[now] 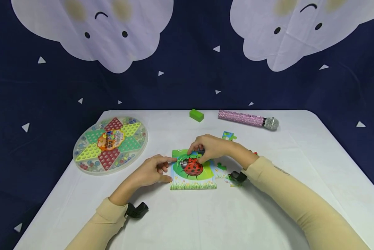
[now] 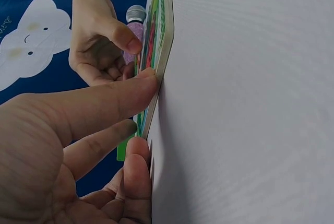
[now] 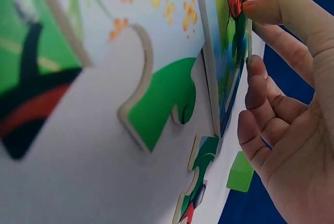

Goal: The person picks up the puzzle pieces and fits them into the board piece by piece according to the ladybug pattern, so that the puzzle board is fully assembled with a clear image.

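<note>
A ladybug jigsaw puzzle lies flat on the table, its grassy border toward me. My right hand reaches over its upper part. The thumb and bent fingers pinch a puzzle piece at the ladybug's upper side; its outline is mostly hidden. In the right wrist view that thumb touches the picture. My left hand is at the puzzle's left edge, index finger extended onto it, thumb against the side; the left wrist view shows this thumb on the board edge. Loose puzzle pieces lie right of the board.
A round Chinese checkers set with marbles stands at the left. Behind the puzzle are a green block and a pink glittery microphone. Another loose jigsaw piece lies beyond my right forearm. Dark patterned cloth hangs behind the table.
</note>
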### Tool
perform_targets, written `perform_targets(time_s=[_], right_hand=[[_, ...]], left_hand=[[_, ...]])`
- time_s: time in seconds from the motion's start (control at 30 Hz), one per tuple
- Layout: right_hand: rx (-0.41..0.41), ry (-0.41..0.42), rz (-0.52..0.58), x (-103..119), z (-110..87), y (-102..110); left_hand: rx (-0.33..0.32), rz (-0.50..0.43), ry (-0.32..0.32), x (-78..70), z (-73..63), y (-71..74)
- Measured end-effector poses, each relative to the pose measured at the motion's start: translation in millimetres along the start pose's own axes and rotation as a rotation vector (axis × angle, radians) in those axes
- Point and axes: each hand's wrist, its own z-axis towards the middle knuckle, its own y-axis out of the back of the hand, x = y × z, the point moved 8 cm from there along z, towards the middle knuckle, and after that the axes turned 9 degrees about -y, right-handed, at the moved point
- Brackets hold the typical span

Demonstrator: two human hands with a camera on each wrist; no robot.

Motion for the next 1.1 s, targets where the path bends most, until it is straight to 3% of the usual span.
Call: perform_targets(time_s=[0.3, 0.73, 1.1], right_hand=[[0.047, -0.033, 0.026, 1.7, 5.2, -0.5], [0.046, -0.043, -0.008, 2.9, 8.1, 1.8], [0.139, -0.083, 0.002, 8.9, 10.2, 1.7]], left_hand=[[0.008, 0.015, 0.001, -0.6, 0.3, 1.7], [0.010, 0.017, -0.003, -1.2, 1.6, 2.4], [0.012, 0.004, -0.010, 0.2, 0.6, 1.7]])
